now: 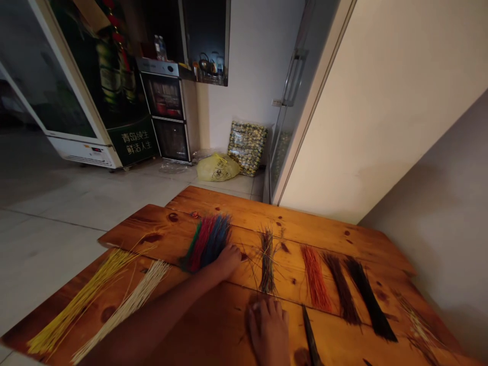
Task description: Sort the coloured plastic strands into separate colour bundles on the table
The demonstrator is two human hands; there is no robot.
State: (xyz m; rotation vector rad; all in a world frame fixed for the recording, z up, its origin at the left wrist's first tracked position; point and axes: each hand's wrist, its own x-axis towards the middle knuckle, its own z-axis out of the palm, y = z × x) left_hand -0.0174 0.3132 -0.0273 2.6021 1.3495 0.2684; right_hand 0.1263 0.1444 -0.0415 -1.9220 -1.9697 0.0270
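Sorted bundles of thin coloured sticks lie on a wooden table (213,340). My left hand (227,260) reaches forward and rests on the near end of a fanned bundle of green, red and blue sticks (208,241). My right hand (269,329) lies flat on the table near the front, fingers together, with nothing visible in it, just below a mixed dark bundle (267,260). To its right lie an orange bundle (315,278), a brown bundle (341,288) and a black bundle (369,297). A single dark stick (309,338) lies beside my right hand.
Yellow sticks (82,300) and pale cream sticks (125,307) lie at the table's left. A few pale loose sticks (415,320) lie at the right edge. Beyond the table are a tiled floor, a drinks fridge (95,86), a yellow bag (217,168) and a wall on the right.
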